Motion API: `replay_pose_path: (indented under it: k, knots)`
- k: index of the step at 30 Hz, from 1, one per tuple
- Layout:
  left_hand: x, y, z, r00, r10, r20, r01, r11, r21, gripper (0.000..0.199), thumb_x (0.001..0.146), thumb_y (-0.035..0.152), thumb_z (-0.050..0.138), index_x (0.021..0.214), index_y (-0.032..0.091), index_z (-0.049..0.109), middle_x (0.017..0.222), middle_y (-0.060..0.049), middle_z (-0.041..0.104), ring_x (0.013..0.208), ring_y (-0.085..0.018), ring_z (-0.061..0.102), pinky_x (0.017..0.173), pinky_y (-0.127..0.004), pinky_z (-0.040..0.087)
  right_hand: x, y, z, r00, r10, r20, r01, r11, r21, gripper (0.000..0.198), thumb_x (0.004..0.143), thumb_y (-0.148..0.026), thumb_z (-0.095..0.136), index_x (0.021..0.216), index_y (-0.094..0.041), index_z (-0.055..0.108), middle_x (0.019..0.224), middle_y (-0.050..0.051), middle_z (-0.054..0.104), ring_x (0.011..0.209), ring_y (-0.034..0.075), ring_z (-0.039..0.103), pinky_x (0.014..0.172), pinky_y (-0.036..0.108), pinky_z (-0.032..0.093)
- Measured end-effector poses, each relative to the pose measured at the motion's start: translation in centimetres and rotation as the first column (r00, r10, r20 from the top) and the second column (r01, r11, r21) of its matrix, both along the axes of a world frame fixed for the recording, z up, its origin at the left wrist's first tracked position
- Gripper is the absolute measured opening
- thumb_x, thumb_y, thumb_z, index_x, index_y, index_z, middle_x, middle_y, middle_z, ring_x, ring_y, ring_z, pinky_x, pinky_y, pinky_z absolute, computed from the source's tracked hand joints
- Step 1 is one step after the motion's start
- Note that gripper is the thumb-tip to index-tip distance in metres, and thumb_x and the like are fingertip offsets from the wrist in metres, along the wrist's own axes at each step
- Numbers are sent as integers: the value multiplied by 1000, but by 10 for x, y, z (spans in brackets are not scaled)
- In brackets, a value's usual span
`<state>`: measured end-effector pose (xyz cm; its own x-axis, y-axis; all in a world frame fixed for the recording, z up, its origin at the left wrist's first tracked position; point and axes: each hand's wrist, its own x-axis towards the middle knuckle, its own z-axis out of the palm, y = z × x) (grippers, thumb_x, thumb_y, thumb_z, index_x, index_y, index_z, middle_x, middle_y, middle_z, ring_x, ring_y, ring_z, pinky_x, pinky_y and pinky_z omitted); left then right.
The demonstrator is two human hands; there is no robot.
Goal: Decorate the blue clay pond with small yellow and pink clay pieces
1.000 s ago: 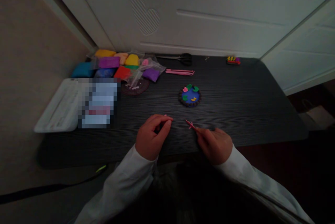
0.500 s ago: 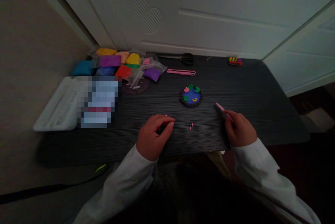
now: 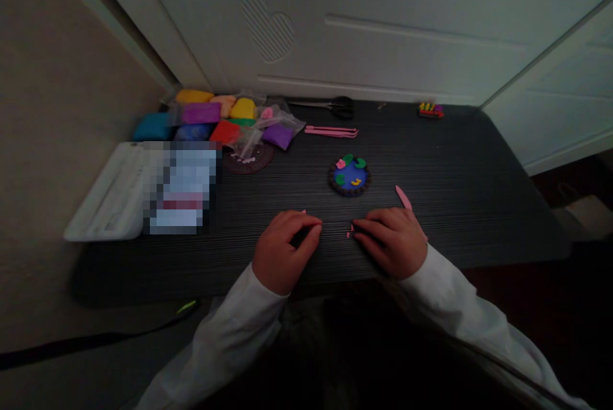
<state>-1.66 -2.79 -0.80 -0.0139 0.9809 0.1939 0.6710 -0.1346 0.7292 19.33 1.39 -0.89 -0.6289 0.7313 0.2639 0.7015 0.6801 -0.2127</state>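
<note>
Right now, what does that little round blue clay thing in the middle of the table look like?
The small round blue clay disc lies flat on the dark striped table, beyond both hands, and nothing touches it. A dark bumpy rim rings it. On top sit green blobs, a pink flower-like bit at its far-left edge and small orange-yellow pieces. It looks like soft modelling clay.

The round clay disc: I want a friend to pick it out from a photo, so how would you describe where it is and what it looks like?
On the dark table, look at the middle, just beyond the right hand. The round clay disc lies there alone: blue top, dark rim, green pads, a pink flower and small orange bits, unlike the bagged clay blocks at far left.
</note>
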Motion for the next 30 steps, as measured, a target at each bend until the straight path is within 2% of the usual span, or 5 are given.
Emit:
replay_pose_path:
  k: [10,16,19,24,30]
  knots:
    - [0,-1,2,997,27,68,-25,1000,-19,15,74,26,49,82,20,60,85,-2,60,85,-15,54,73,-28,42,-9,2,0,999,16,-28,-17,998,-54,17,78,-28,46,86,-24,60,84,2,60,77,14,50,70,31,32]
    - [-2,-2,3,989,35,142,-32,999,-20,16,77,25,46,82,19,59,86,-4,59,85,-15,54,77,-29,41,-8,4,2,960,-37,-276,-12,985,-174,12,75,-19,47,84,-18,55,84,4,61,81,13,54,73,30,40]
    - [-2,-1,3,989,41,142,-39,999,-17,14,76,24,47,82,19,59,86,-3,59,84,-15,54,75,-29,42,-7,3,3,936,-96,-338,19,974,-224,10,74,-19,48,82,-19,55,84,3,62,80,14,56,73,31,43]
    - [-1,0,3,989,44,141,-42,999,-20,14,76,24,47,81,18,59,85,-3,59,83,-14,54,73,-26,41,-5,2,-2,840,-263,-475,90,930,-355,8,70,-18,52,78,-20,52,80,1,63,76,13,59,70,31,48]
    - [-2,-2,3,989,45,144,-43,999,-17,14,76,24,47,81,18,59,84,-3,59,84,-14,54,73,-25,41,-1,8,-7,691,-359,-628,49,890,-454,8,70,-22,54,76,-19,50,78,2,62,72,12,58,67,32,47]
